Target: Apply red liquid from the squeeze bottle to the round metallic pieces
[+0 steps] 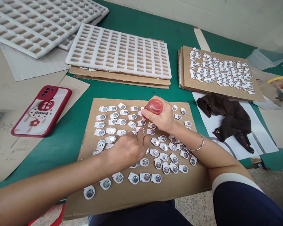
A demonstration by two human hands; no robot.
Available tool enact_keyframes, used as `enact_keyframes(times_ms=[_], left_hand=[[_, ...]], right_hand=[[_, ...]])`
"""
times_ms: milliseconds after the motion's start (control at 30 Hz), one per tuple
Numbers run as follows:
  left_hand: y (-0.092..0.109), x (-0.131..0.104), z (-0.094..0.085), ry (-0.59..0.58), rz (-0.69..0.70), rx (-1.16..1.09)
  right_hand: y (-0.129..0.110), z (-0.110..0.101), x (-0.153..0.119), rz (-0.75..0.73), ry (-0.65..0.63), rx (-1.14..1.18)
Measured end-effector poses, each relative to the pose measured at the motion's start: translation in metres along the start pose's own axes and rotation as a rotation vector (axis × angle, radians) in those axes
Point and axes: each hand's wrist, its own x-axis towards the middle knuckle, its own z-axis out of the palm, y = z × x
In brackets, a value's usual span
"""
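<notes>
Right hand (163,118) clamps a red bottle (155,106) over tabs (145,177) spread on the near cardboard (155,196), left hand (129,147) curled among them, its grip hidden; a far board (193,84) also bears tabs, but which near ones are finished cannot be told.

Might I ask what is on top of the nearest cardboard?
White tabs with metal discs, in rough rows; whatever lies behind the left hand and right hand is hidden.

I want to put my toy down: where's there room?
The green table is bare between the phone and nearest cardboard. That cardboard is bare below its lowest disc pieces, but crowded around the left hand and right hand.
</notes>
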Motion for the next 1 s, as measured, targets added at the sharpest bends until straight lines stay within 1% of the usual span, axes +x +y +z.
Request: enact_keyframes(times_ms=[100, 267, 433, 500, 633, 833, 1000], left_hand=[[-0.001, 0.0, 0.0, 0.015, 0.001, 0.012], [-0.004, 0.0, -0.002, -0.015, 0.02, 0.005], [-0.009, -0.001, -0.004, -0.053, 0.025, -0.026], [-0.011, -0.001, -0.004, -0.066, 0.002, -0.06], [-0.015, 0.0, -0.006, -0.054, -0.029, -0.162], [-0.022, 0.001, -0.009, -0.15, -0.048, -0.292], [-0.024, 0.0, -0.009, -0.175, -0.083, -0.353]], right_hand=[[0.001, -0.001, 0.0, -0.003, 0.006, 0.008], [0.002, -0.001, 0.0, -0.023, 0.023, 0.012], [0.001, -0.002, 0.0, -0.005, 0.02, -0.013], [0.001, -0.003, 0.0, 0.003, 0.015, -0.014], [0.001, -0.004, 0.0, -0.007, 0.014, -0.029], [0.001, -0.006, 0.001, -0.05, 0.022, -0.042], [0.001, -0.006, 0.001, -0.083, 0.006, -0.022]])
